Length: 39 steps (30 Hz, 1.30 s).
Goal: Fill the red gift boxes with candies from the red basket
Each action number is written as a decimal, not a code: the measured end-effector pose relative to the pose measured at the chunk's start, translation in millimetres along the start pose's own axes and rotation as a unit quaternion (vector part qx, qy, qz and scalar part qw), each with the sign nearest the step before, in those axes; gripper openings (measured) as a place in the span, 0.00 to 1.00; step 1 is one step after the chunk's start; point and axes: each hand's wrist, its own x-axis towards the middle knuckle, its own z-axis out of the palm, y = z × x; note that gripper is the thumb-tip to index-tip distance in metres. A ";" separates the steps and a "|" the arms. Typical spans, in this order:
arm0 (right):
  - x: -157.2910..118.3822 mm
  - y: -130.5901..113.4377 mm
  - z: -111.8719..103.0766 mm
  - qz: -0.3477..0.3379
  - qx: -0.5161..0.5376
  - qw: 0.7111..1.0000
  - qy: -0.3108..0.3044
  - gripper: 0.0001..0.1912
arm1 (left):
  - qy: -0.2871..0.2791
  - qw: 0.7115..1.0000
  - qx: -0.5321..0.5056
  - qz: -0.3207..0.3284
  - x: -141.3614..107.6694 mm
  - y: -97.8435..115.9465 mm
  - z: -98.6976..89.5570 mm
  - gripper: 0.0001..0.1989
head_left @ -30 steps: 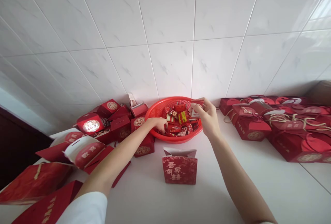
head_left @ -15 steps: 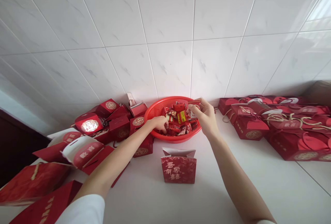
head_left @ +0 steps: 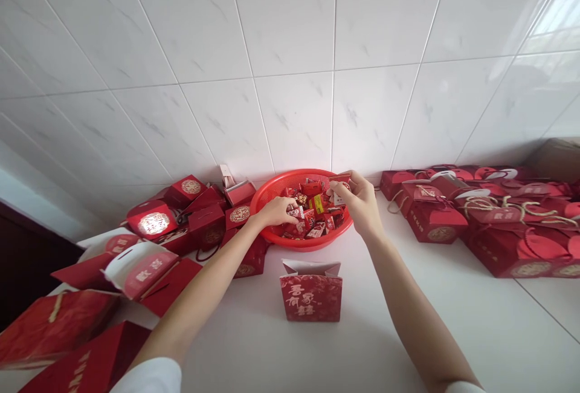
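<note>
A red perforated plastic basket (head_left: 267,190) holds several small wrapped candies (head_left: 316,228), mostly red, one with a yellow label. Over its left side reaches my left hand (head_left: 277,211), thumb and fingers apart around a red-and-white candy wrapper (head_left: 295,212); a firm hold is not visible. At the basket's right rim, my right hand (head_left: 361,199) pinches a red-and-white candy packet (head_left: 339,189) between thumb and fingers. In front of the basket, a small red paper bag (head_left: 311,298) with pale lettering stands upright, its top open.
Several red gift boxes (head_left: 206,224) are piled left of the basket, with open boxes (head_left: 145,269) nearer me. On the right, several closed red boxes (head_left: 437,220) with twine handles stand in rows. A white tiled wall (head_left: 294,121) rises behind the white tabletop (head_left: 362,344).
My left hand has lifted slightly within the basket, and its fingers have spread apart. My right hand keeps its packet at the rim. The view has shifted a little.
</note>
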 end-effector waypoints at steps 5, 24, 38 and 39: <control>1.3 -1.7 -2.8 0.013 0.016 1.000 -0.001 0.12 | 0.044 0.999 -0.028 -0.003 -3.2 5.4 -2.0 0.23; 5.1 2.7 -6.8 0.023 0.000 1.000 0.011 0.11 | 0.012 0.868 -0.495 0.040 -14.0 53.3 -18.6 0.24; 6.3 4.5 -9.4 0.035 0.046 0.998 -0.008 0.12 | -0.005 0.850 -0.521 0.072 -17.9 87.7 -35.1 0.23; 6.3 4.3 -9.9 0.037 0.053 0.998 0.002 0.13 | 0.001 0.845 -0.531 0.070 -17.7 87.9 -34.4 0.24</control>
